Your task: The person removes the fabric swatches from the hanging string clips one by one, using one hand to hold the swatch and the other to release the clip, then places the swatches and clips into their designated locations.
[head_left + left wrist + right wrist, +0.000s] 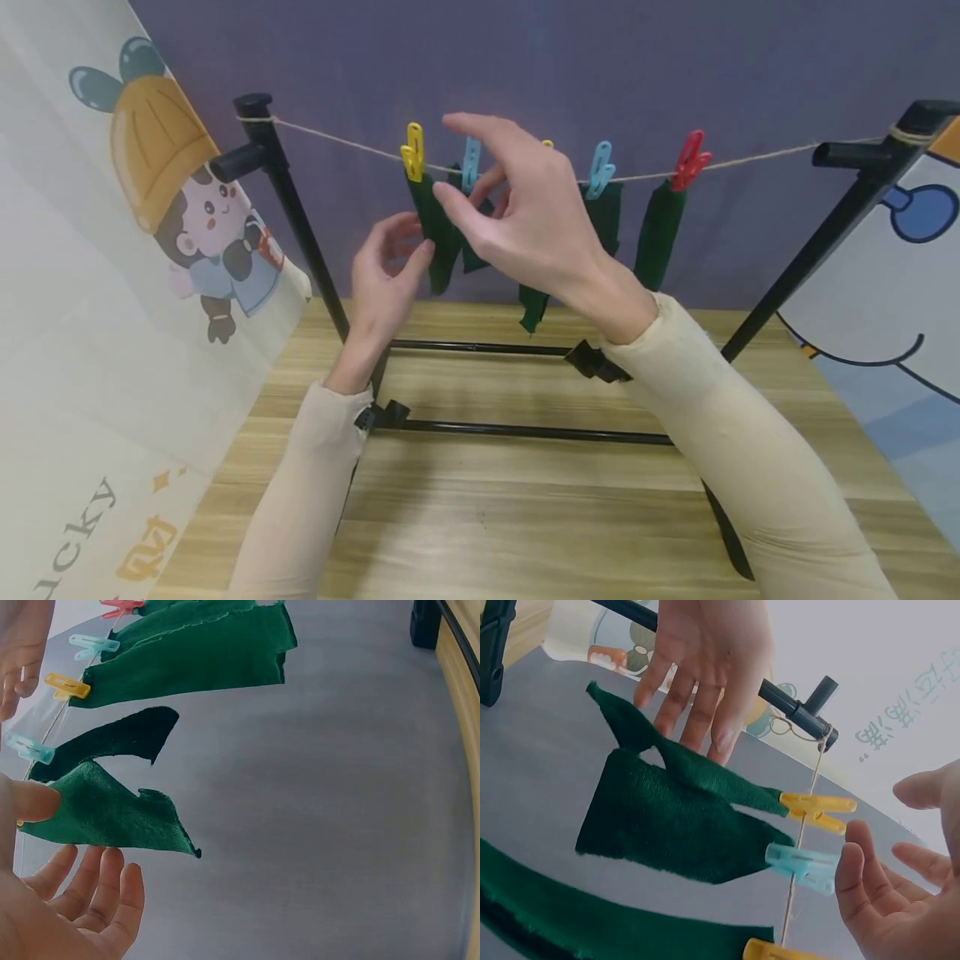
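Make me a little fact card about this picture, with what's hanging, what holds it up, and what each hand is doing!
Hanging: five dark green cloth pieces
Line: thin beige string on a black tube frame
Clips, left to right: yellow plastic clothespin, blue one, yellow one, blue one, red one
Left hand: beside the leftmost cloth; whether it touches is unclear
Right hand: raised near the leftmost clips, gripping nothing
Underneath: pale wood-grain tabletop
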The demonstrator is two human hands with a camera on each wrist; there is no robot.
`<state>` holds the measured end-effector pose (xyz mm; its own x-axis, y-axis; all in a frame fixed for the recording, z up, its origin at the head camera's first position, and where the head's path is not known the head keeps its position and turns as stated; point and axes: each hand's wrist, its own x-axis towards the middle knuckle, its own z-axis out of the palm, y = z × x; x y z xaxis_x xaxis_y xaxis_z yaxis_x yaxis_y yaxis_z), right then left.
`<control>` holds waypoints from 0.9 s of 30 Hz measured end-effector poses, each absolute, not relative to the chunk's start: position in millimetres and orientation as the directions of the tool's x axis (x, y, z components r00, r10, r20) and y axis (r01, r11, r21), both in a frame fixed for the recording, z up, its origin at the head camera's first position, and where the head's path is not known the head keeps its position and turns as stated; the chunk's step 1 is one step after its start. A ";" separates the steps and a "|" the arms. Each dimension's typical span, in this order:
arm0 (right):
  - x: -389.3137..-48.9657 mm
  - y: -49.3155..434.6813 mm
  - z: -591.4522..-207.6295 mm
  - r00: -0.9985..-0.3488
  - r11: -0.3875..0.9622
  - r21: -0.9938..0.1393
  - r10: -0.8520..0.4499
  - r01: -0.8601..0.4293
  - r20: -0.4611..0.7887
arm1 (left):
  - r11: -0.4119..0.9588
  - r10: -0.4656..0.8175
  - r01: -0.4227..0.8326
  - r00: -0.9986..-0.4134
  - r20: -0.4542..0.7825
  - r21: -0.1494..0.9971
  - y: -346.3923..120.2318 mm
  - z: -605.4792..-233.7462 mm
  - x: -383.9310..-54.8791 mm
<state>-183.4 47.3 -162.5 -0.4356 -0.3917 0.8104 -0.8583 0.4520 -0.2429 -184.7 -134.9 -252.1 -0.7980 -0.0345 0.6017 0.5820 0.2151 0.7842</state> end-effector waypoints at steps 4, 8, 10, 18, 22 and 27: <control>-183.2 41.3 -160.9 -0.440 0.458 -0.233 -0.418 -0.858 0.795 | 0.216 -0.039 0.585 -0.795 0.606 0.782 -132.4 -248.8 -184.7; -182.9 35.9 -159.9 -0.452 0.460 -0.239 -0.437 -0.855 0.778 | 0.218 -0.050 0.579 -0.797 0.601 0.786 -130.2 -246.7 -184.6; -183.2 33.8 -159.0 -0.460 0.463 -0.243 -0.443 -0.853 0.770 | 0.220 -0.054 0.574 -0.800 0.598 0.788 -129.2 -245.6 -184.7; -187.4 28.1 -157.5 -0.551 0.528 -0.282 -0.466 -0.801 0.692 | 0.224 -0.077 0.549 -0.814 0.576 0.805 -127.8 -242.8 -186.3; -190.6 25.6 -157.4 -0.554 0.529 -0.281 -0.476 -0.801 0.683 | 0.202 -0.099 0.561 -0.804 0.587 0.803 -128.6 -242.4 -188.8; -191.5 24.7 -155.8 -0.543 0.512 -0.283 -0.476 -0.811 0.692 | 0.174 -0.109 0.568 -0.801 0.589 0.805 -127.8 -243.0 -191.2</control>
<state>-191.5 24.7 -155.8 -0.5426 -0.4757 0.6923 -0.8107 0.5123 -0.2833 -191.2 -127.8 -243.0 -0.8009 -0.1089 0.5888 0.5678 0.1742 0.8046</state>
